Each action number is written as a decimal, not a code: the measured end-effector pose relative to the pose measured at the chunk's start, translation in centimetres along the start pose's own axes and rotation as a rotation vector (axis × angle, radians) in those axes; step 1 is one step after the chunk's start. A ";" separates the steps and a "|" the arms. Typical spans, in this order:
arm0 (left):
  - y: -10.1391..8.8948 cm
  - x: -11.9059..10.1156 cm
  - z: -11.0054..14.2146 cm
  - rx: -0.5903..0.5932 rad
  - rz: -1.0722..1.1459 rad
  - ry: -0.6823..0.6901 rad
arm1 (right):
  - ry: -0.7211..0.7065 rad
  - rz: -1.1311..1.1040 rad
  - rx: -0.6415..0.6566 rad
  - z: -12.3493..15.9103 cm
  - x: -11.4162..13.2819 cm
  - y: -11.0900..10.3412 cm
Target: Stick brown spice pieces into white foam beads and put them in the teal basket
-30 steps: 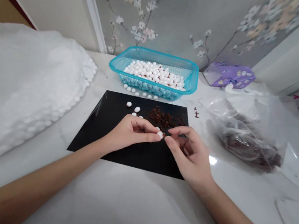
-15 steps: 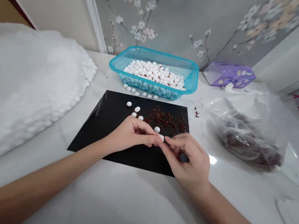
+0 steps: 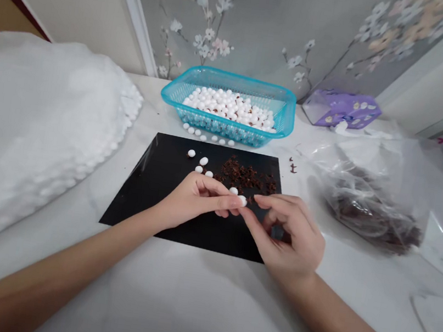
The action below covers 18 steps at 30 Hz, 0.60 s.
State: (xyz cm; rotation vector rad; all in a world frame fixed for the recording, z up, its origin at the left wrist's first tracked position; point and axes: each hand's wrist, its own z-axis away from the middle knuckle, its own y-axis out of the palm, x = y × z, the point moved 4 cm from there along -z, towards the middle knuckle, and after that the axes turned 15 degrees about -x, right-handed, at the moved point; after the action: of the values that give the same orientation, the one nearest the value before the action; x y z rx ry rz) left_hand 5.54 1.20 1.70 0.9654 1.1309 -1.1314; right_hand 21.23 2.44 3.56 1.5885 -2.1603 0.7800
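Between the thumb and fingers of my left hand (image 3: 195,198) is a small white ball (image 3: 242,200), pinched over the black mat (image 3: 133,197). My right hand (image 3: 289,226) is at its right side, the thumb tip touching or almost touching the ball. The index finger stands apart from that thumb, with no piece visible between them. Just behind the held ball lies another white ball (image 3: 233,190). A heap of small dark brown pieces (image 3: 245,174) is spread on the mat beyond my fingers. Several more white balls (image 3: 204,161) lie at the mat's far left part.
A blue basket (image 3: 227,125) of white balls, some with brown bits, stands behind the mat, loose balls (image 3: 203,138) before it. A big white bag (image 3: 34,138) fills the left. At right are a clear bag of brown pieces (image 3: 369,205) and a purple tissue pack (image 3: 342,111).
My right index finger has lifted off the ball and spread from the thumb, and the right hand has shifted slightly right. My left hand keeps its pinch on the ball.
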 end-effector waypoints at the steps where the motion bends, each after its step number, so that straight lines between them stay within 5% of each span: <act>1: 0.0 0.0 0.0 0.004 0.002 -0.002 | -0.007 0.002 0.000 0.0 0.0 0.0; 18: -0.1 0.3 -0.2 0.045 -0.047 0.014 | -0.026 -0.184 0.201 0.2 -0.4 0.6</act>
State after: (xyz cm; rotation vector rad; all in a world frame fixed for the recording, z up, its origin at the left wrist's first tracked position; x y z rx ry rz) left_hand 5.45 1.35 1.40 0.9875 1.1483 -1.1940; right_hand 20.80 2.72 3.03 1.8745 -1.9692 0.9450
